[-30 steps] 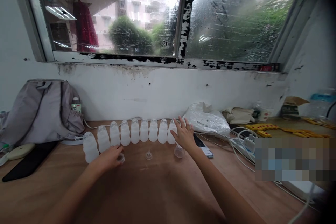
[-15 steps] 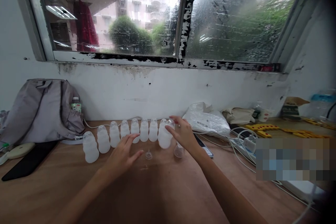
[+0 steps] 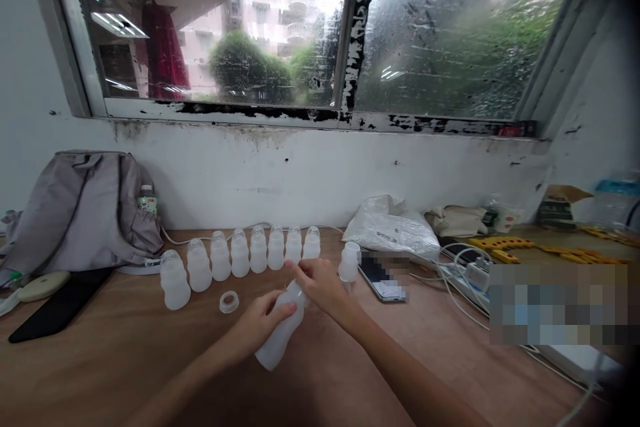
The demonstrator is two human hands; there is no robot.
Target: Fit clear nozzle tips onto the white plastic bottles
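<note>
A frosted white, waisted bottle [image 3: 278,343] was held tilted over the table [image 3: 120,340], grasped by the left hand [image 3: 261,321]; its neck was covered by curled fingers of the right hand [image 3: 320,285], their grip unclear. Behind, eight clear-capped bottles [image 3: 240,257] were lined up, contents indistinct.
</note>
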